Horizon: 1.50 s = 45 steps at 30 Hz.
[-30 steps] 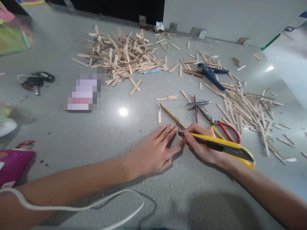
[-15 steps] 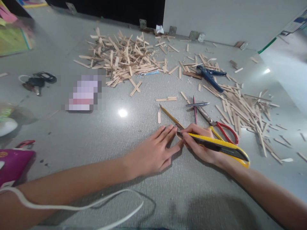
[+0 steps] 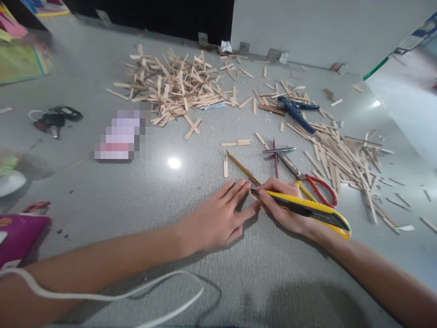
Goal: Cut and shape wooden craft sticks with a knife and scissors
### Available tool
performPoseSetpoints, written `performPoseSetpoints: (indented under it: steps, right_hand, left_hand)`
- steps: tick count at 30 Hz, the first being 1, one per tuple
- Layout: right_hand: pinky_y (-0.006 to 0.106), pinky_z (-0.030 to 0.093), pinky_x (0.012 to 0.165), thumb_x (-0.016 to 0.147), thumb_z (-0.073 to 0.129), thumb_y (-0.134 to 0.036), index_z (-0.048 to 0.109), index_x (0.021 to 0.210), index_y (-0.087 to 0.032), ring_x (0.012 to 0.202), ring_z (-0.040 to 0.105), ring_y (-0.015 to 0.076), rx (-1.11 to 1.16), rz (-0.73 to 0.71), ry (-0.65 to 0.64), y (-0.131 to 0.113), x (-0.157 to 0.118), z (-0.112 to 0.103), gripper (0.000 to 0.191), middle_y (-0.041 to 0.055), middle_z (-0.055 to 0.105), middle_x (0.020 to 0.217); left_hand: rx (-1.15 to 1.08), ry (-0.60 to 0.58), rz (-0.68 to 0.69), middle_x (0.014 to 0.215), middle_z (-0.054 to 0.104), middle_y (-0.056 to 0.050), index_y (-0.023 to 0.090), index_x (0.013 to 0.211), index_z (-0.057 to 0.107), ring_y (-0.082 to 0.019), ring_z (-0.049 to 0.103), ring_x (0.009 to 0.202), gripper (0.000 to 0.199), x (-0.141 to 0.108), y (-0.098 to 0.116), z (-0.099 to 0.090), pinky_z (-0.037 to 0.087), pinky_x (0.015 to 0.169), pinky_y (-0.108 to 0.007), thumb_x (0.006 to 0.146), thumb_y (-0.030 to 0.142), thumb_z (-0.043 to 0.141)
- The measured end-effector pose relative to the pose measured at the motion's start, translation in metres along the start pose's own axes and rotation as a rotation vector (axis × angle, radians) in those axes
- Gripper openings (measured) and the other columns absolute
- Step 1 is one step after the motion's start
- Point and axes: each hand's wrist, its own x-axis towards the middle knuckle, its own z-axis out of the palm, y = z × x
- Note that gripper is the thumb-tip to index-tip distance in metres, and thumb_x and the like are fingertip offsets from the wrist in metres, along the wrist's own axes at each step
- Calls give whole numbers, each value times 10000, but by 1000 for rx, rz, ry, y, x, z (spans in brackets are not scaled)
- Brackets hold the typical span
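A yellow and black utility knife (image 3: 307, 209) rests in my right hand (image 3: 283, 205), gripped near its blade end, the handle lying back over the wrist. The blade tip meets a small wooden craft stick (image 3: 253, 195), mostly hidden under the fingers. My left hand (image 3: 221, 214) presses that stick to the table, thumb and fingers on either side of it. Just beyond my fingertips lies a gold pencil (image 3: 241, 167). A short split stick piece (image 3: 226, 167) and more pieces (image 3: 235, 143) lie past it. Scissors with red and yellow handles (image 3: 321, 189) lie beside my right hand.
Craft sticks form a heap (image 3: 180, 82) at the back and another pile (image 3: 341, 155) at right. Blue-handled cutters (image 3: 297, 114) lie between. A pink pencil (image 3: 276, 159) crosses a grey pen (image 3: 282, 150). Keys (image 3: 53, 120), a blurred-out phone (image 3: 119, 136) and a white cable (image 3: 136, 291) are leftward.
The view has shifted very slightly. Both hands and the knife keep almost the same pose over the stick.
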Motion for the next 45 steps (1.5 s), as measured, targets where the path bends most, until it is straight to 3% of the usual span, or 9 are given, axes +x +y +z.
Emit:
performPoseSetpoints:
  steps: [8,23,31,45]
  right_hand:
    - [253,411,545,1078,582,-392,635,840,-221,525,559,107,20,25,-2,-2,1,1,298,-45,615,626]
    - [237,422,563,1095,595,-279,622,936,-233,572,562,105,5,-113,-23,14,-9,5,167,-36,622,717]
    - [235,392,516,1094,515,-245,533,852,-238,529,505,99,-66,-244,-14,8,-4,5,242,-42,547,679]
    - [243,384,508,1071,504,-231,489,825,-255,489,455,102,-49,-255,-16,5,-2,4,248,-51,535,652]
  left_hand:
    - [-45,-5,-17,1733,345,-301,124,1666,338,-438,347,1623,722,0,0,-1,315,1316,-597,1037,299,648]
    - [-46,-31,-24,1731,372,-274,153,1699,276,-417,329,1635,742,1,-2,-2,320,1321,-587,1061,314,619]
    - [-29,-30,-30,1703,407,-296,124,1647,377,-435,356,1620,636,2,-2,-4,355,1296,-604,1070,296,582]
    - [-7,-64,-25,1716,401,-275,117,1651,364,-409,354,1627,654,3,-3,-8,300,1319,-574,1071,314,593]
